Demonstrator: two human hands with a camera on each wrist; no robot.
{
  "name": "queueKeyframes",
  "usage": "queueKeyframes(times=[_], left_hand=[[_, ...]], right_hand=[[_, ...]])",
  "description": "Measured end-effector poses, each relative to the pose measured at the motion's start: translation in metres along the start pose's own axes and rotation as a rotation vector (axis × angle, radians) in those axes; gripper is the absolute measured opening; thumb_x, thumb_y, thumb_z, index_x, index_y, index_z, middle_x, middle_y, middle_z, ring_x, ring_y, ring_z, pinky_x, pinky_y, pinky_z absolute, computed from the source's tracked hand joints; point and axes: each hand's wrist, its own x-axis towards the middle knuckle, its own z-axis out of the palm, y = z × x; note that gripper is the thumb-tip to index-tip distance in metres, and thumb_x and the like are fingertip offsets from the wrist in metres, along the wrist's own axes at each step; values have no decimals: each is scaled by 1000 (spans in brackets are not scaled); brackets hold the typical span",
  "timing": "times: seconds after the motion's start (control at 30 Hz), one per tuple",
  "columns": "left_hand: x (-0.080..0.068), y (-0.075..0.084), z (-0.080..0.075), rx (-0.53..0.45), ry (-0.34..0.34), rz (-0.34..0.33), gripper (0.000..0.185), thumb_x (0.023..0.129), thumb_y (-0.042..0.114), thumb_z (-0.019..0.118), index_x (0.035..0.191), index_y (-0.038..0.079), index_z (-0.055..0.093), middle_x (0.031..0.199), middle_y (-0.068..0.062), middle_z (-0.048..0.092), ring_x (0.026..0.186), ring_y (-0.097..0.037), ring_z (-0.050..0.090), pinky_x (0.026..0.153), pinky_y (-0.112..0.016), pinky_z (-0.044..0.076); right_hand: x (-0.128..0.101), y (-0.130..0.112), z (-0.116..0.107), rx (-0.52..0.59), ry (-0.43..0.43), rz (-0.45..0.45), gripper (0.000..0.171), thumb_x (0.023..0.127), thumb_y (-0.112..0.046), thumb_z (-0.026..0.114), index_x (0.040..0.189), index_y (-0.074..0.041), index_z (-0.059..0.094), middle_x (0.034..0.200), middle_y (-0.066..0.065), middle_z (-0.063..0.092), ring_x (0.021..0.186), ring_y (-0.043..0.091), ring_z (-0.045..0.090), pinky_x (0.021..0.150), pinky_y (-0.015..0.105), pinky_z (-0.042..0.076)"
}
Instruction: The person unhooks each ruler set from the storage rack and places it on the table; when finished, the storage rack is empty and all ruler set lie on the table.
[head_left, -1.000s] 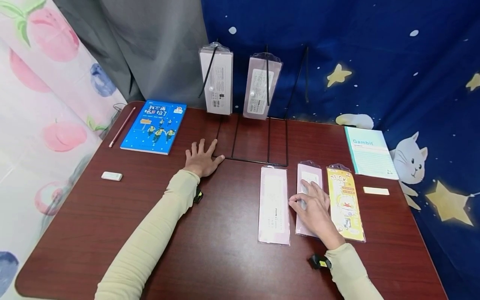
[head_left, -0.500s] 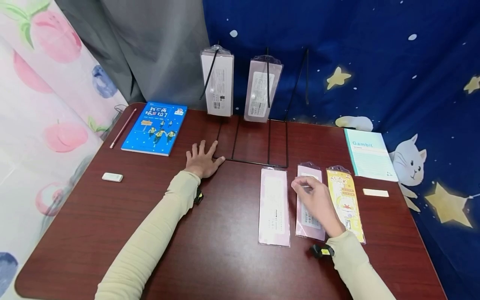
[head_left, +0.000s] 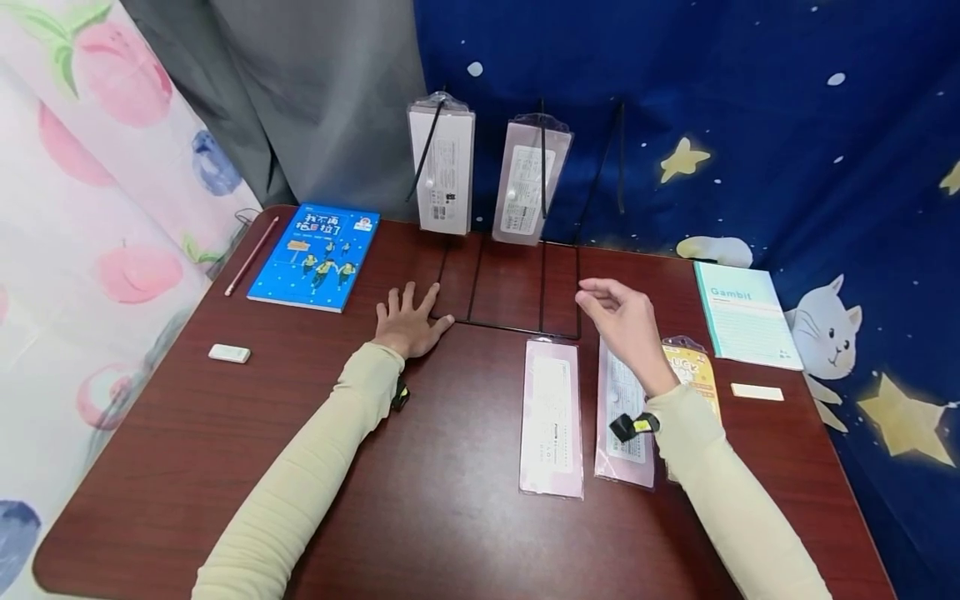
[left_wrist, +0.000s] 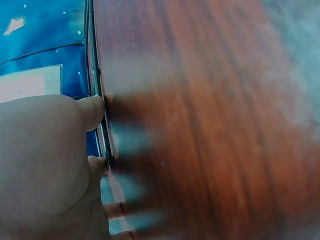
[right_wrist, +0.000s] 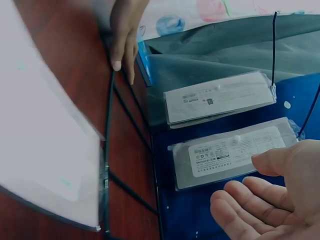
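Reddish wood table [head_left: 442, 517], starry curtain [head_left: 765, 50] behind. Left hand [head_left: 408, 322] splayed at wire rack's base [head_left: 542, 287], probably pinning it (blurry wrist view). Right hand [head_left: 624, 323] loosely curled, grasping nothing. Hang-tab packs [head_left: 450, 179] on two hooks [head_left: 543, 175], three packs [head_left: 551, 417] flat in front. Tip: steady base, don't bump hanging ones.

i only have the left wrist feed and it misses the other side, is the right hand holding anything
Observer: No. In the right wrist view, the right hand shows its palm, with nothing between thumb and fingers.
Operator: ok and what packets lie near it
Observer: In the head view, three lie side by side on the table: a pink packet, a second pink packet and a yellow packet, which is partly hidden by the right sleeve.
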Motion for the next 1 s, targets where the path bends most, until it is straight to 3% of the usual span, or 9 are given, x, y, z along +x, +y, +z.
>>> queueKeyframes(times=[0.23,0.47,0.67,0.87,1.0], left_hand=[[0,-1,-1,-8,-1,-9,72,109,57,32,169,26,5,174,-20,0,160,-47,-2,127,-65,6],[0,-1,0,-12,-7,-17,72,110,57,32,169,27,4,175,-19,-1,161,-47,-3,128,-65,4],[3,-1,4,-9,-20,-24,72,110,57,30,169,28,1,175,-18,-3,161,-46,-5,128,-64,3],[3,-1,3,-10,-16,-25,73,109,59,30,168,29,1,175,-18,-3,161,-45,-5,128,-63,3],[1,-1,1,-16,-7,-21,73,109,59,32,169,28,3,175,-18,-2,161,-46,-4,128,-64,3]], right_hand=[[32,-6,5,21,25,11,36,100,-32,71,126,-8,74,117,13,78,105,24,75,83,11,51],[55,-8,16,81,83,23,32,97,-30,74,122,-9,77,116,14,78,96,4,72,82,12,51],[80,-11,22,101,108,27,34,98,-32,74,123,-9,77,118,14,78,98,6,72,84,14,51],[101,-15,25,130,162,32,35,96,-30,76,121,-6,77,117,16,78,91,-3,69,83,13,51],[112,-18,29,135,185,20,35,95,-27,77,121,-4,77,119,15,77,97,2,73,84,13,52]])
